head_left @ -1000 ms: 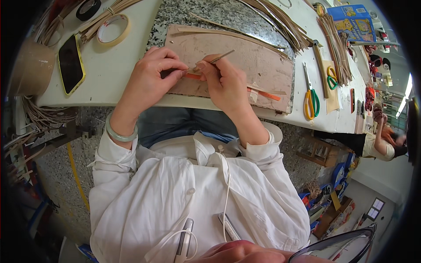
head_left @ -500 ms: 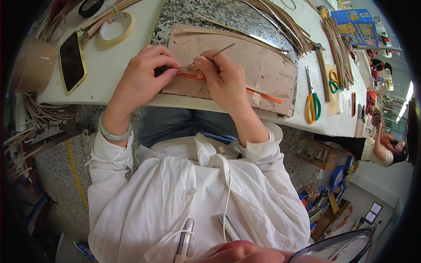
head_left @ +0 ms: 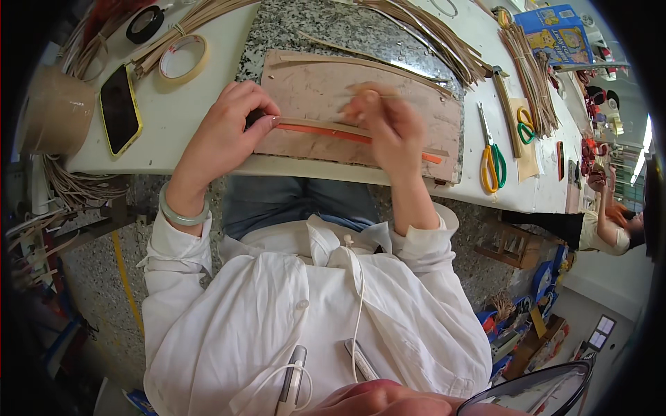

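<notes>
My left hand (head_left: 232, 132) pinches the left end of a thin tan strip (head_left: 316, 123) at the left side of a brown board. Just below that strip, along the board's near edge, runs an orange strip (head_left: 355, 137). Over the right half of the board hovers my right hand (head_left: 397, 132), smeared by motion, its fingers curled. A blurred thin brown tool (head_left: 378, 89), pencil-like, shows at those fingers; its tip cannot be made out. Part of both strips is hidden behind the right hand.
The board (head_left: 305, 87) rests on a speckled stone slab (head_left: 277, 24). Leftward lie a phone (head_left: 119, 111), masking tape (head_left: 184, 59) and black tape (head_left: 146, 24). Scissors (head_left: 493, 163), a hammer (head_left: 506, 97) and bundled strips (head_left: 531, 76) lie rightward. Another person (head_left: 610, 222) is at the far right.
My right hand has moved right and away from my left fingertips, up off the strips. The left hand keeps its pinch. A pale tape piece near the orange strip's right end is now out of sight.
</notes>
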`<control>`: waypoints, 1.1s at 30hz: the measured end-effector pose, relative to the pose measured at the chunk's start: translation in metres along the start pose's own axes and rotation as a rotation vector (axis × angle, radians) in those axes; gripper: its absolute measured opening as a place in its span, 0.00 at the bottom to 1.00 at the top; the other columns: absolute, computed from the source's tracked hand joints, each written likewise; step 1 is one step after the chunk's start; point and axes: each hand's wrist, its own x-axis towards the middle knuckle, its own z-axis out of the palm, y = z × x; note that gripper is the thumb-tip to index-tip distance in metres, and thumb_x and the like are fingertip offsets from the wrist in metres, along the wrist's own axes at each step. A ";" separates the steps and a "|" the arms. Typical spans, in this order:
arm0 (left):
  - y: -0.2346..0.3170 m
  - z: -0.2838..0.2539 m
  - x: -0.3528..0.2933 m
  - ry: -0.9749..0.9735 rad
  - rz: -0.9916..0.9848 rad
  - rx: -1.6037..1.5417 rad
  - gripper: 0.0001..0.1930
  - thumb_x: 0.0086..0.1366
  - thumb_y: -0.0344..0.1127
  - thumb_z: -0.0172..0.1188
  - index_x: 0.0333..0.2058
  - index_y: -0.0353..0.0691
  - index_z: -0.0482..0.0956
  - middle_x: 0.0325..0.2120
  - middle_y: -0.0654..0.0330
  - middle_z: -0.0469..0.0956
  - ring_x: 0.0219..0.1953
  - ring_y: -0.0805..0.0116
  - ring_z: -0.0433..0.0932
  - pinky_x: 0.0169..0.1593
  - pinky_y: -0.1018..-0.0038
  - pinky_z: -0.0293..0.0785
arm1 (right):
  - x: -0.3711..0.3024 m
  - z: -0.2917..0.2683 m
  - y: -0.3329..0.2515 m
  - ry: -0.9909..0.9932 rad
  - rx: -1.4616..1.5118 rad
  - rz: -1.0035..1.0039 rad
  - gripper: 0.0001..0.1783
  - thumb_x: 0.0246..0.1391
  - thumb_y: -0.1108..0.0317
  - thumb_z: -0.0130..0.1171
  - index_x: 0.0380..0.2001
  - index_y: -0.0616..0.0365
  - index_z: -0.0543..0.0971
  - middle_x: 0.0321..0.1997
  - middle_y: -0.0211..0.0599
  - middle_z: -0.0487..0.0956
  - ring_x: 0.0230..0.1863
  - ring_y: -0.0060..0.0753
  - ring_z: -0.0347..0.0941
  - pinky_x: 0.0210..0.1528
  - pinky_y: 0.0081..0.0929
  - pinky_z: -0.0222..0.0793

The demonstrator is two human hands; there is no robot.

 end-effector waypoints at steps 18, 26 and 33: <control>0.021 0.066 0.131 0.081 0.311 0.227 0.09 0.64 0.33 0.60 0.41 0.38 0.81 0.40 0.56 0.79 0.46 0.55 0.74 0.52 0.63 0.71 | 0.146 -0.158 0.024 -0.003 -1.009 -0.392 0.08 0.54 0.66 0.66 0.37 0.54 0.85 0.38 0.36 0.83 0.40 0.40 0.79 0.43 0.32 0.75; 0.012 0.082 0.171 -0.108 0.236 0.302 0.08 0.64 0.35 0.60 0.35 0.37 0.80 0.35 0.53 0.79 0.46 0.52 0.74 0.53 0.61 0.70 | 0.112 -0.174 0.001 0.216 -0.925 -0.557 0.10 0.54 0.64 0.67 0.39 0.54 0.85 0.40 0.34 0.83 0.49 0.41 0.74 0.51 0.37 0.71; 0.058 0.079 0.108 0.071 0.542 0.168 0.07 0.63 0.22 0.55 0.40 0.36 0.76 0.35 0.49 0.77 0.38 0.50 0.76 0.44 0.61 0.73 | 0.009 -0.192 -0.015 0.351 -0.647 -0.407 0.07 0.54 0.72 0.67 0.38 0.57 0.84 0.36 0.35 0.84 0.37 0.32 0.77 0.40 0.26 0.71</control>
